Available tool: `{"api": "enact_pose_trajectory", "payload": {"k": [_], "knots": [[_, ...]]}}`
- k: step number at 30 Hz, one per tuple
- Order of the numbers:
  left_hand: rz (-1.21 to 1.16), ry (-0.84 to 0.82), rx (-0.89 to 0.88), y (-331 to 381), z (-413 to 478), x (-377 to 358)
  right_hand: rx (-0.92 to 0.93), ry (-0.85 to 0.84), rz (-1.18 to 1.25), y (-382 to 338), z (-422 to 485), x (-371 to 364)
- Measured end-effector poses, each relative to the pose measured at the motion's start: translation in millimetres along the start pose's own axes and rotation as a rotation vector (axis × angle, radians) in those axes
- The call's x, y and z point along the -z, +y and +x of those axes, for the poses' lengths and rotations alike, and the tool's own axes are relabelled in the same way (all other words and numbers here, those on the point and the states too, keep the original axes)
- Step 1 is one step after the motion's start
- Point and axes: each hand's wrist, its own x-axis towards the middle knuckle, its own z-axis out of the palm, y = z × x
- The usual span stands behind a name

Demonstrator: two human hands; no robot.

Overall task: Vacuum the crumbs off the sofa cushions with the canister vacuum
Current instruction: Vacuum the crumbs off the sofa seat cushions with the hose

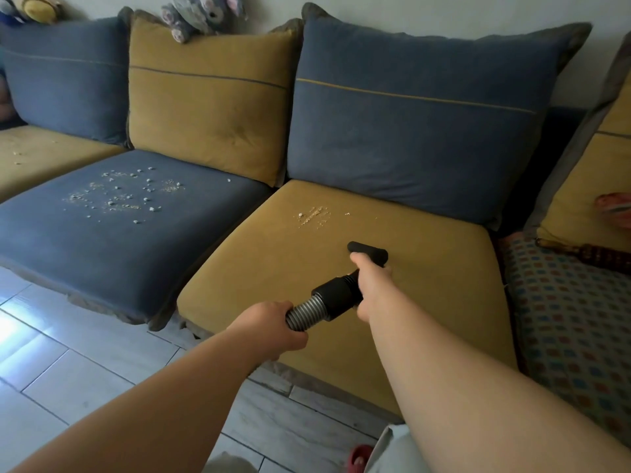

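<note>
A pale wall (444,15) backs a sofa of blue and yellow cushions, with a light tiled floor (85,370) in front of it and grey stuffed toys (201,15) perched on top of the back cushions. The yellow seat cushion (266,268) nearest the person carries a small patch of crumbs (312,215) towards its back edge. The blue seat cushion (51,240) to its left carries a much wider scatter (119,194), and a few specks lie on the far yellow seat (20,155). The black vacuum nozzle (368,250) sits low over the near yellow cushion, a little short of its crumbs; whether it touches the fabric cannot be told. The right hand (370,281) grips the black tube just behind the nozzle, fingers curled tightly round it. The left hand (273,324) is wrapped in a fist round the ribbed grey hose (304,310) just below its black cuff (336,295). A checked cover (563,319) lies at the right.
</note>
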Motion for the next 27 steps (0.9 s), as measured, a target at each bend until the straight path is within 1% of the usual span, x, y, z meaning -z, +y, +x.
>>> {"api": "enact_pose_trajectory", "payload": {"k": [3, 8, 14, 16, 19, 22, 24, 27], "knots": [[-0.045, -0.005, 0.026, -1.3, -11.2, 2.4, 0.046, -0.067, -0.079, 23.2, -18.4, -12.6], [-0.015, 0.011, 0.018, -6.5, -13.7, -3.2, 0.069, -0.031, -0.05, 32.6, -16.9, -23.9], [-0.082, 0.012, -0.053, -37.6, -6.7, 6.0, 0.056, -0.016, -0.066, 33.6, -19.6, -43.0], [-0.063, -0.001, -0.069, -48.2, -7.9, 9.5, 0.074, 0.023, -0.056, 32.6, -19.8, -45.7], [-0.049, -0.039, -0.085, -55.9, -12.2, 7.1, 0.121, 0.127, -0.03, 30.5, -19.3, -39.6], [-0.019, -0.031, -0.124, -54.9, -15.4, 1.9, 0.114, 0.164, -0.061, 30.3, -20.0, -28.2], [-0.016, -0.019, -0.139, -53.5, -16.8, -1.7, 0.102, 0.151, -0.101, 28.6, -22.3, -25.6], [-0.002, 0.019, -0.124, -59.5, -19.8, -0.4, 0.087, 0.083, -0.113, 26.5, -26.7, -33.0]]}}
